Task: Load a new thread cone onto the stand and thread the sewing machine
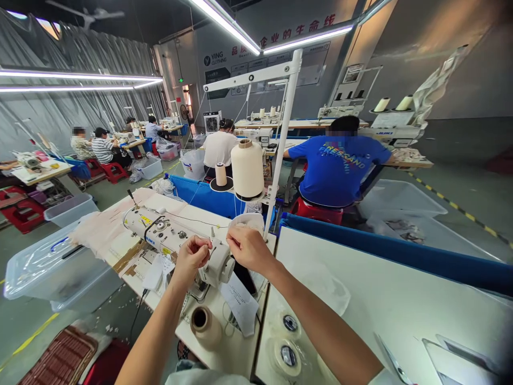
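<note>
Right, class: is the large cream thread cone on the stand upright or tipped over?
Upright: the large cream thread cone has its tube end uppermost and its broad base down on the thread stand.

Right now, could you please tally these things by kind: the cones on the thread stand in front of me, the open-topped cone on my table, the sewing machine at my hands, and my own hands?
Stand cones, large cone and small cone: 2
Table cone: 1
Sewing machine: 1
Left hand and right hand: 2
Total: 6
</note>
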`<state>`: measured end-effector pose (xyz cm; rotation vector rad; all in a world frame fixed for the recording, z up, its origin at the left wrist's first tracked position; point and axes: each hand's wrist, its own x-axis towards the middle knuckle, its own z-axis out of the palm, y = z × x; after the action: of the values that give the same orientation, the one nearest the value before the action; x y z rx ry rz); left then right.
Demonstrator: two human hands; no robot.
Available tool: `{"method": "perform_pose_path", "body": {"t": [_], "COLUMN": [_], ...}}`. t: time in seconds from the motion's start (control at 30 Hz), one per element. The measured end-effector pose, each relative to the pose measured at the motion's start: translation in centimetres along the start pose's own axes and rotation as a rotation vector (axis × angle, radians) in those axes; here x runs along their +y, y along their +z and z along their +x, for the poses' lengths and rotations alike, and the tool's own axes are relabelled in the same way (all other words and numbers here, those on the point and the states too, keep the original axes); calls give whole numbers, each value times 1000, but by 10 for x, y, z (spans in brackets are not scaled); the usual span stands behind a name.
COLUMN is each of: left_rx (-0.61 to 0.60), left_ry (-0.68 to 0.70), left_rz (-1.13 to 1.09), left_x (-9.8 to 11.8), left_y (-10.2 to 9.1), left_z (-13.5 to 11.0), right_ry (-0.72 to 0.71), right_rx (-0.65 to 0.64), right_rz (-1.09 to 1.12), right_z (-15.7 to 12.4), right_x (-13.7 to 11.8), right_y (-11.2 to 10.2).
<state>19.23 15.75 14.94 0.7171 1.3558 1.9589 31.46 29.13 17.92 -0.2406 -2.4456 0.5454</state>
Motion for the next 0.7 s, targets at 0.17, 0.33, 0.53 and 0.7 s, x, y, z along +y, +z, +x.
{"method": "perform_pose_path", "body": {"t": [0.17,0.33,0.53,0.7], "left_rx": [19,54,27,21], "left_ry": [-29,-17,-10,-5], "left_rz": [22,52,37,52], "left_x": [0,4,1,1], "left_y": [-1,2,5,6], "left_z": [2,4,3,2], "right_ry": [30,49,53,72], "right_rx": [2,10,27,36], "right_rz": [14,-1,-32,-51], "right_z": [0,1,-1,1], "right_x": [1,3,2,2], "right_y": [0,-3,0,5]}}
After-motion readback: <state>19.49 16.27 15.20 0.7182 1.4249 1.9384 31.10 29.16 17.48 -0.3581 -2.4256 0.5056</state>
